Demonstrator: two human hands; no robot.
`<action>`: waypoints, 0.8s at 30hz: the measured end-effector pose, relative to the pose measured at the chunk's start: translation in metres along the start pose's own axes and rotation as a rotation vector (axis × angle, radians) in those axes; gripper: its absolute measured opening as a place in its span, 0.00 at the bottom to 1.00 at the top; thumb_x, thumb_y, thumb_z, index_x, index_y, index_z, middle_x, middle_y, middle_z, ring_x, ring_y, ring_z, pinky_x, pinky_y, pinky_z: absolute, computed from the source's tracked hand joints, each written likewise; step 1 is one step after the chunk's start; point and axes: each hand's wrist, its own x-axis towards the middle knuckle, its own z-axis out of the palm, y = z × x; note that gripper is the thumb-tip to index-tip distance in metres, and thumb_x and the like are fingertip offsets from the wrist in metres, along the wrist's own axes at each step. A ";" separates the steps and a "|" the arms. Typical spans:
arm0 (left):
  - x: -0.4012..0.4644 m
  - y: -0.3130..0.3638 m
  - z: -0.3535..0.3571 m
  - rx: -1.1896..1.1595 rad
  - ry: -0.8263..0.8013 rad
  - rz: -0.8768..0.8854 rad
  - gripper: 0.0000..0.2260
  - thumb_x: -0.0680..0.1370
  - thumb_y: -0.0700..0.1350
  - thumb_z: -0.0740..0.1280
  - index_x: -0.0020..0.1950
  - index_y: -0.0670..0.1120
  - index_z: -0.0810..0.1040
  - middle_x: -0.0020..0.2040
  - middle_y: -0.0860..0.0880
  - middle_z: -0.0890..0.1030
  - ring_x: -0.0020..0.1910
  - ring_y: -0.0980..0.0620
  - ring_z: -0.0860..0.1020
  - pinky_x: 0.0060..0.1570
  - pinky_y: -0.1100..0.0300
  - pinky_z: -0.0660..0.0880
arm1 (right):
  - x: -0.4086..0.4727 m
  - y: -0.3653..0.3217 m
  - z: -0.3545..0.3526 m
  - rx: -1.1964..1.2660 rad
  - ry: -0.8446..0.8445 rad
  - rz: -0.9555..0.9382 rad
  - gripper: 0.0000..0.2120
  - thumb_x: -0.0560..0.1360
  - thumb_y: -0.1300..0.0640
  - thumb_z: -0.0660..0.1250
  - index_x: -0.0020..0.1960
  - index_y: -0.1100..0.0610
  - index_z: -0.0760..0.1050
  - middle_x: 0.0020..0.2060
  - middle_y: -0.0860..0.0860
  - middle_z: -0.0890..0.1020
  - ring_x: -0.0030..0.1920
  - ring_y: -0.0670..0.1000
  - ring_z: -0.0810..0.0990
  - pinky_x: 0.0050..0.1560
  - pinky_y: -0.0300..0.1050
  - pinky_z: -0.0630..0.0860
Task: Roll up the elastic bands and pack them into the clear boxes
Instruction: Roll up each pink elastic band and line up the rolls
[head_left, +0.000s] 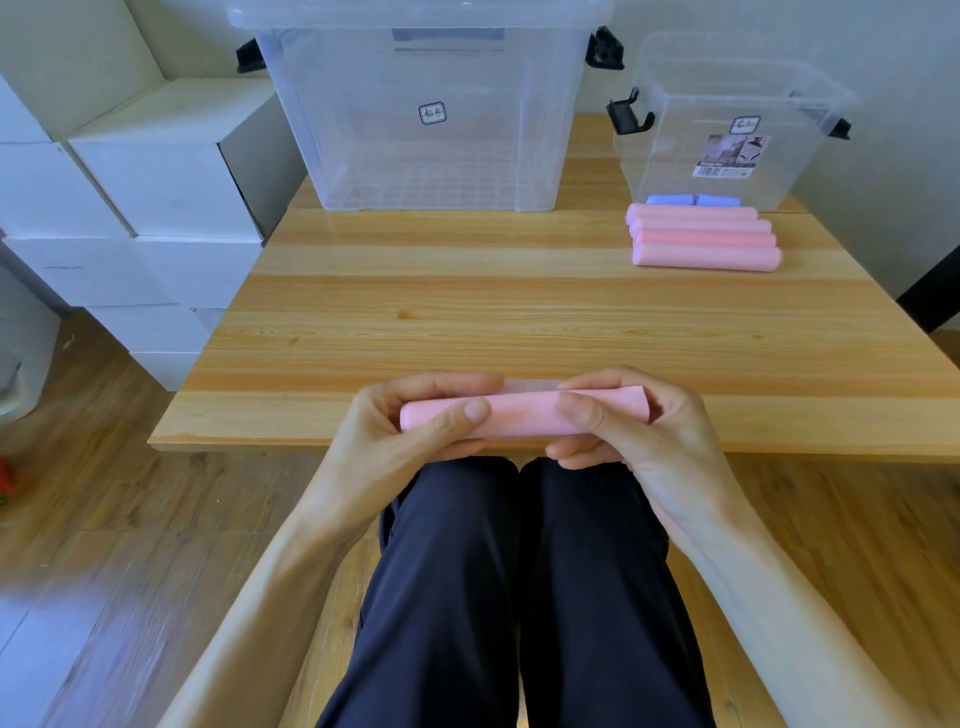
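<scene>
Both hands, left hand (410, 426) and right hand (618, 421), curl fingers around a pink rolled band (524, 413) at the wooden table's (467, 312) near edge. Four pink rolls (704, 236) (two blue rolls (693, 200) behind) lie before the small clear box (727, 130) at the far right corner; the large lidded clear box (426, 114) stands far centre.

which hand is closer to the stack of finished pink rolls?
Right. The right hand holds the pink roll almost directly below the stacked pink rolls; the left hand grips its other end, farther left.

Light pine table (467, 312) on a brown wood-plank floor (104, 519), with stacked white cardboard boxes (130, 208) beside its left edge against the wall.
</scene>
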 end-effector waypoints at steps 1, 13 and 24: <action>0.000 0.001 0.000 0.011 -0.005 0.000 0.11 0.70 0.46 0.70 0.50 0.46 0.85 0.50 0.51 0.86 0.50 0.54 0.84 0.42 0.65 0.80 | 0.000 0.000 0.000 0.000 0.000 0.004 0.10 0.64 0.54 0.75 0.43 0.57 0.84 0.36 0.58 0.85 0.34 0.58 0.86 0.35 0.44 0.83; -0.003 -0.001 0.003 0.010 -0.027 -0.035 0.09 0.70 0.45 0.73 0.49 0.51 0.87 0.50 0.51 0.86 0.49 0.52 0.85 0.41 0.65 0.80 | 0.000 -0.003 -0.001 -0.020 -0.020 0.041 0.11 0.64 0.52 0.75 0.42 0.58 0.83 0.37 0.58 0.86 0.33 0.58 0.86 0.33 0.42 0.82; -0.002 -0.001 0.003 -0.009 0.002 -0.018 0.08 0.69 0.45 0.71 0.47 0.49 0.87 0.49 0.49 0.87 0.49 0.54 0.85 0.43 0.65 0.80 | -0.002 0.001 0.001 0.000 0.007 0.040 0.12 0.66 0.52 0.74 0.43 0.59 0.84 0.34 0.59 0.84 0.33 0.57 0.85 0.33 0.43 0.82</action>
